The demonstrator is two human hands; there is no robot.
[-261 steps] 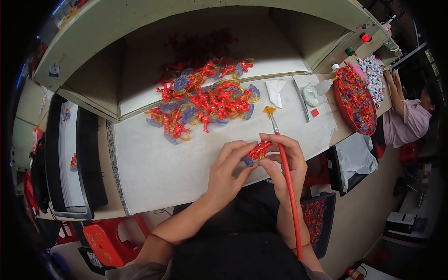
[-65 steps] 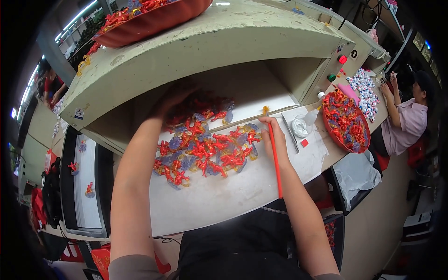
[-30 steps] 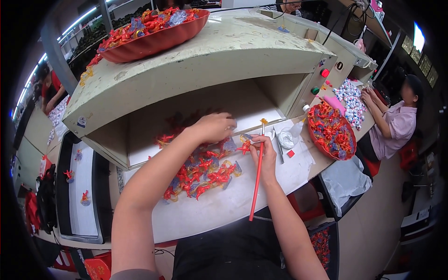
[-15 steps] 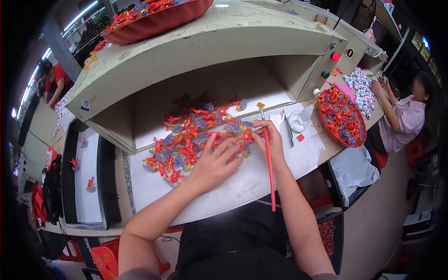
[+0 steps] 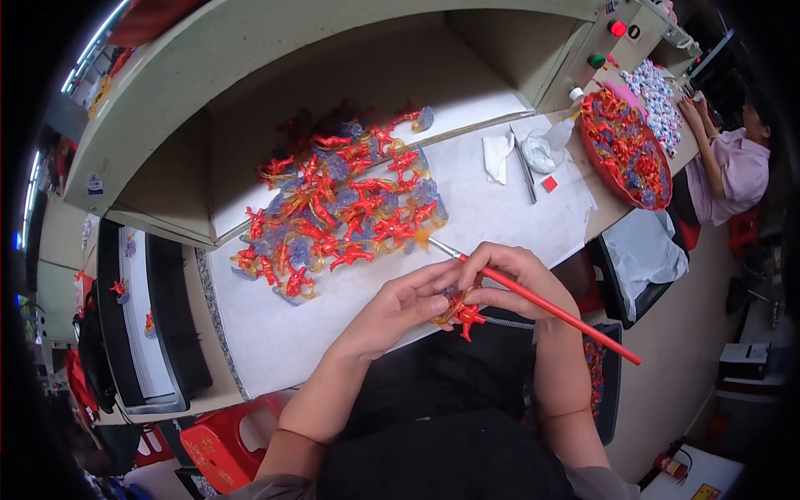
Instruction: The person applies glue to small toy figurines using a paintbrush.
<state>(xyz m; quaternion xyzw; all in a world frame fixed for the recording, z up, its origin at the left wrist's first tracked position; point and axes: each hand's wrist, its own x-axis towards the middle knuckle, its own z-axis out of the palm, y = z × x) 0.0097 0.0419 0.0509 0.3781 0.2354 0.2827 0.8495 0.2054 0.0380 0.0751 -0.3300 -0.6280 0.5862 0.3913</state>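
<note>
Close to my body, at the front edge of the white-papered worktop, my left hand point(image 5: 398, 307) is closed on a small glossy red figurine point(image 5: 469, 320) with translucent yellow parts. My right hand point(image 5: 518, 282) pinches the same figurine with its fingertips. A red-handled paintbrush point(image 5: 571, 317) also lies in that hand, slanting down to the right, its yellowish bristles pointing up-left. Fingers cover much of the figurine. Beyond my hands spreads a pile of similar figurines point(image 5: 321, 204) in red, yellow and bluish-violet, reaching into the mouth of a pale booth point(image 5: 283, 79).
Right of the pile lie a folded white tissue point(image 5: 497, 157), a thin metal tool point(image 5: 527, 175), a small red square point(image 5: 549, 183) and a bottle point(image 5: 560, 133). A red tray point(image 5: 667, 187) of figurines stands beyond. A black tray point(image 5: 187, 350) is at left. One person point(image 5: 733, 171) works at far right.
My hands have drawn back from the pile toward my body and come together around a figurine. The brush has swung from near upright to a slant. The view has shifted.
</note>
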